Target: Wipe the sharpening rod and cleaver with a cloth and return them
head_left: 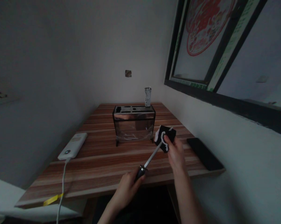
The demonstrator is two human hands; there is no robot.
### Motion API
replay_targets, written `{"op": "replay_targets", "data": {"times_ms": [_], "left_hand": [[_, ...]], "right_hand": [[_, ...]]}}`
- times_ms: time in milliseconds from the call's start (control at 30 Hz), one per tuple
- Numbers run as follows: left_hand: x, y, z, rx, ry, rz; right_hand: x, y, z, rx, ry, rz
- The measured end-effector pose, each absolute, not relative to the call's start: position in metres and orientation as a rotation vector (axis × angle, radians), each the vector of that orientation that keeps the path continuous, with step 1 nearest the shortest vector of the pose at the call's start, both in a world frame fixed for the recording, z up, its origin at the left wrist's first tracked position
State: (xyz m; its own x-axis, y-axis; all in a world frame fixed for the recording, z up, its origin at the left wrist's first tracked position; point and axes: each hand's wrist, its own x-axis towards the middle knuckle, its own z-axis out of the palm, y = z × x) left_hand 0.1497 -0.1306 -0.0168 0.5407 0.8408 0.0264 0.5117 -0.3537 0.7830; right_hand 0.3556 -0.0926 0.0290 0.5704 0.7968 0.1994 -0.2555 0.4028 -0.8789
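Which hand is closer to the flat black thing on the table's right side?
Right. The right hand, holding a black piece at the rod, is just left of the flat black thing. The left hand, on the rod's handle, is much farther left.

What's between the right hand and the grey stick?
A black cloth: the right hand holds it at the far end of the grey stick. Whether the hand also touches the stick is hidden. Nothing visible stands between the left hand and the black handle.
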Motion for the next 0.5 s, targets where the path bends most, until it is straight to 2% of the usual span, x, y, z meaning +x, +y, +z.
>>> {"op": "replay_targets", "data": {"times_ms": [300, 500], "left_hand": [[0.152, -0.129, -0.024, 1.935, 1.078, 0.67], [0.151, -0.127, -0.027, 1.935, 1.057, 0.678]], "right_hand": [[0.293, -0.134, -0.012, -1.163, -0.968, 0.891], [0.289, -0.138, -0.016, -1.15, -1.011, 0.93]]}}
